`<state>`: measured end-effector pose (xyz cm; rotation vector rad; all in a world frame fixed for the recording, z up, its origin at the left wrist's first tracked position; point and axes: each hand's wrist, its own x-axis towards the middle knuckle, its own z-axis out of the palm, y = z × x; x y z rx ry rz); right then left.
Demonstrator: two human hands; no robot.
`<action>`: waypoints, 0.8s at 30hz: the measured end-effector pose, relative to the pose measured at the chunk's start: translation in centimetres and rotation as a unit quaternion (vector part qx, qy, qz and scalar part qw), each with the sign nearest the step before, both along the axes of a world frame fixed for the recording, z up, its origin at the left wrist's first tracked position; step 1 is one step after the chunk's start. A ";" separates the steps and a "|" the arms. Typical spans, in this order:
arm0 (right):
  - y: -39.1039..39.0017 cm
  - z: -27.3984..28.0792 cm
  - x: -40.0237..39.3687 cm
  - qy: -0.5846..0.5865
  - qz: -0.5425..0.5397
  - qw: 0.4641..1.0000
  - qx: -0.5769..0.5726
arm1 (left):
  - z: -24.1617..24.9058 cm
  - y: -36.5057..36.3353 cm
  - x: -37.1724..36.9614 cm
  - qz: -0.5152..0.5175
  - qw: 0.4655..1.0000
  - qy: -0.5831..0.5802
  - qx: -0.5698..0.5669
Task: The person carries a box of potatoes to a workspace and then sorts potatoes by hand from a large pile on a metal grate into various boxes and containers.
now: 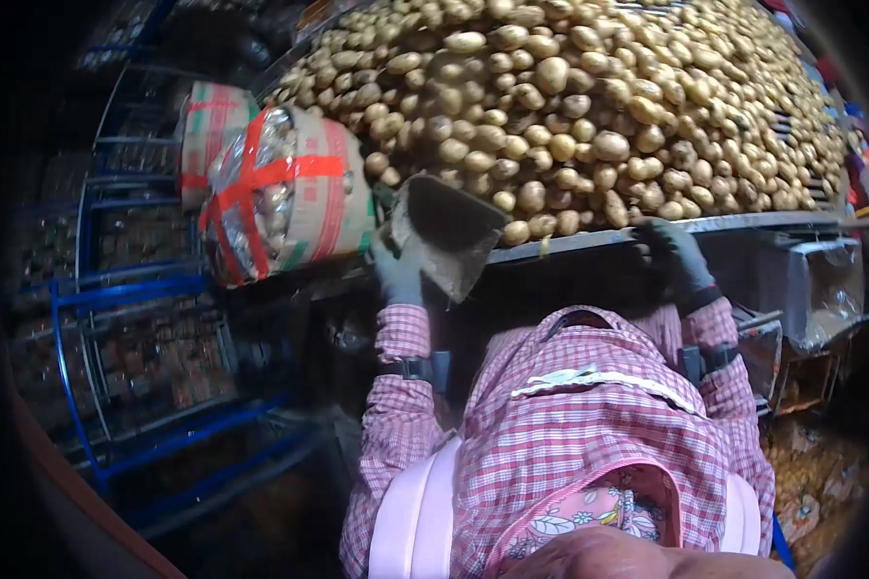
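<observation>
My left hand (398, 268), in a grey glove, grips a grey scoop (468, 256) at its left side. The scoop is tilted at the table's near edge, and its inside is in dark shadow. A broad heap of potatoes (560, 145) lies just beyond it. My right hand (678, 253), in a glove with dark fingertips, is at the metal rim (758, 220) of the table. Its fingers are partly in shadow, look loosely bent and show nothing held.
Left of the heap stands a cardboard carton (314, 193) wrapped in red tape and clear plastic, with another carton (212, 125) behind it. Blue metal frames (130, 289) stand farther left. A plastic-covered box (821, 289) sits below the table at right.
</observation>
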<state>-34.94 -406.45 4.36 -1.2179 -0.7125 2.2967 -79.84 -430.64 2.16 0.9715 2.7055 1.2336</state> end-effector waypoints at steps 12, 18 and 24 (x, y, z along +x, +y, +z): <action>1.0 -2.2 6.2 0.028 0.123 0.991 0.053 | 7.5 -0.5 4.9 0.070 0.937 -0.312 0.142; 5.0 4.0 10.8 0.096 0.002 0.988 0.124 | 20.5 8.9 16.1 -0.120 0.967 -0.225 0.016; 8.7 13.8 13.2 -0.113 -0.068 0.660 0.740 | 23.8 24.0 28.3 -0.520 0.779 0.269 -0.224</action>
